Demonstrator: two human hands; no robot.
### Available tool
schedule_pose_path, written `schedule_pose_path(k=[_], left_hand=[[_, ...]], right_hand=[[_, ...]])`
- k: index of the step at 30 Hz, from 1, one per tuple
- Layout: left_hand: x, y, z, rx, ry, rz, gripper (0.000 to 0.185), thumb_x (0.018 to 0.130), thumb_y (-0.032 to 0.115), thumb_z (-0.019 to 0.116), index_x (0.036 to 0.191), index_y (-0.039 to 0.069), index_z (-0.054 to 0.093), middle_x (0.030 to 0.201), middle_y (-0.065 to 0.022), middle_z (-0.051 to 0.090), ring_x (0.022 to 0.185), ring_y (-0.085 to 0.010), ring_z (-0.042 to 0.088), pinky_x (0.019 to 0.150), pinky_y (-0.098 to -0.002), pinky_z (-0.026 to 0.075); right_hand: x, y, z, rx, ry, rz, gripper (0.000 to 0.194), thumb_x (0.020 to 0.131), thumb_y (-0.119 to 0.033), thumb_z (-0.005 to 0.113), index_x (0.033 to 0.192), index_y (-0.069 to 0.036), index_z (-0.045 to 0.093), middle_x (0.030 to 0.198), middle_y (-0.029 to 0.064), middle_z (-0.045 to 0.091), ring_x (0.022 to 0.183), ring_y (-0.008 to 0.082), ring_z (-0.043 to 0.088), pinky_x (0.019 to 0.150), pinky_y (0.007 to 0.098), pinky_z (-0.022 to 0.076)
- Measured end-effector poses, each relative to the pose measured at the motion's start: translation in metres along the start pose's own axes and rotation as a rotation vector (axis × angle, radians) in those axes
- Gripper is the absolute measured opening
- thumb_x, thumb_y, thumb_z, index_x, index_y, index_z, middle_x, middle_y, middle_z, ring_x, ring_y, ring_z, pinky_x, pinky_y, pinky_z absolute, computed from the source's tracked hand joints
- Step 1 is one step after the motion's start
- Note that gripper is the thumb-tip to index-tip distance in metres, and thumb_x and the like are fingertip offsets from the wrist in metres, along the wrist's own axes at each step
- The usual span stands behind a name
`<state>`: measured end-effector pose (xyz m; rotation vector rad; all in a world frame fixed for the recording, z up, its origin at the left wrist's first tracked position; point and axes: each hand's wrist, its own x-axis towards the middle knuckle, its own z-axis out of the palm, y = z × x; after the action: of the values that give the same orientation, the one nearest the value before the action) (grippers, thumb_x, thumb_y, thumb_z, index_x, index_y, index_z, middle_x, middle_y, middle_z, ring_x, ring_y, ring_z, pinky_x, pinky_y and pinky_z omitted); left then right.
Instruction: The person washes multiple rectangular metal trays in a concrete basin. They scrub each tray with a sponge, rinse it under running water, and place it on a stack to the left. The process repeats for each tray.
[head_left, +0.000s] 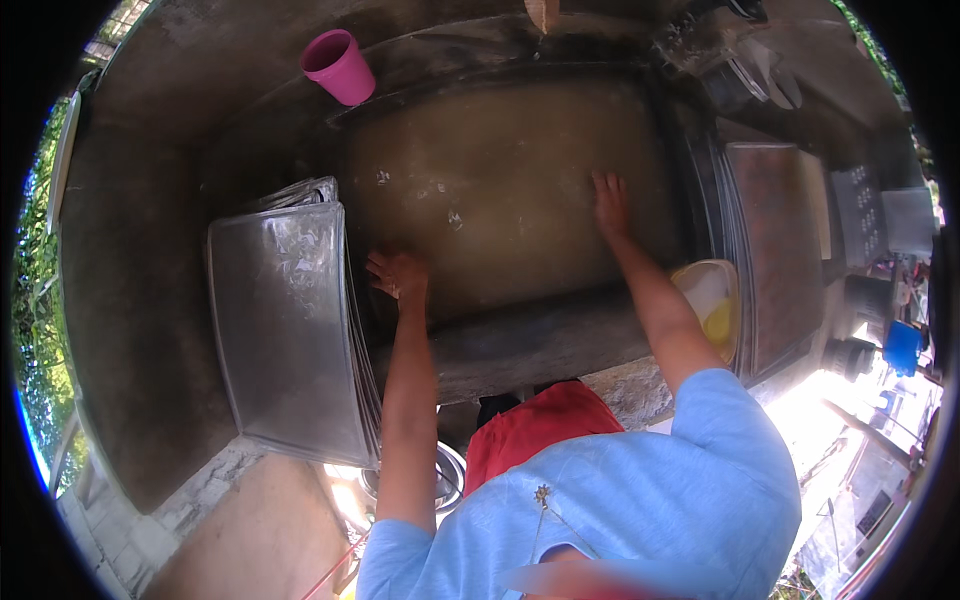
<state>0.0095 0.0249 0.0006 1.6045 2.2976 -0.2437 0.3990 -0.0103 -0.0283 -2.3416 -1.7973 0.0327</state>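
Before me is a rectangular dark concrete basin (525, 352) with murky brownish water (517, 225) and bright glints on its surface. My left hand (399, 274) is at the near left of the water, fingers spread, with nothing seen in it. Beside it stands a stack of thin metal trays (289, 330), leaning at the left side of the basin. My right hand (612, 204) reaches over the right part of the water with fingers stretched out and nothing visible in them. Whether either hand touches something below the surface cannot be made out.
A pink plastic bucket (349, 73) stands on the far ledge. On the right lean more trays (776, 255), beside a pale plastic tub (697, 281) holding something yellow (718, 322). A metal basin (451, 480) sits low by my left arm. Metal vessels (739, 79) fill the far right corner.
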Motion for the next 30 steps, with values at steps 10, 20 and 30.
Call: schedule_pose_path(k=[10, 20, 30], left_hand=[[0.021, -0.047, 0.021, -0.231, 0.054, 0.044, 0.061, 0.084, 0.049, 0.047, 0.119, -0.001, 0.051, 0.112, -0.0232, 0.056, 0.107, -0.0364, 0.053, 0.094, -0.0415, 0.04], [0.004, -0.048, -0.01, -0.944, -0.109, -0.191, 0.066, 0.086, 0.059, 0.04, 0.095, -0.003, 0.063, 0.101, -0.0214, 0.062, 0.096, -0.0339, 0.058, 0.083, -0.0408, 0.043], [-0.017, -0.051, -0.007, -1.635, -0.329, -0.311, 0.082, 0.084, 0.066, 0.035, 0.128, -0.003, 0.041, 0.125, -0.016, 0.05, 0.11, -0.026, 0.052, 0.086, -0.0351, 0.045]], right_hand=[[-0.001, -0.007, 0.024, -0.156, 0.055, 0.082, 0.052, 0.08, -0.014, 0.055, 0.129, -0.007, 0.039, 0.122, 0.0164, 0.043, 0.112, 0.0346, 0.042, 0.095, 0.0448, 0.0355], [-0.047, -0.193, -0.001, 0.419, -0.199, 0.008, 0.062, 0.082, -0.034, 0.054, 0.132, -0.003, 0.035, 0.134, 0.0226, 0.034, 0.123, 0.0384, 0.033, 0.102, 0.0469, 0.0273], [-0.085, -0.31, -0.011, 0.393, -0.085, -0.667, 0.039, 0.081, -0.016, 0.053, 0.118, -0.009, 0.053, 0.123, 0.0112, 0.047, 0.124, 0.0333, 0.034, 0.104, 0.0435, 0.0269]])
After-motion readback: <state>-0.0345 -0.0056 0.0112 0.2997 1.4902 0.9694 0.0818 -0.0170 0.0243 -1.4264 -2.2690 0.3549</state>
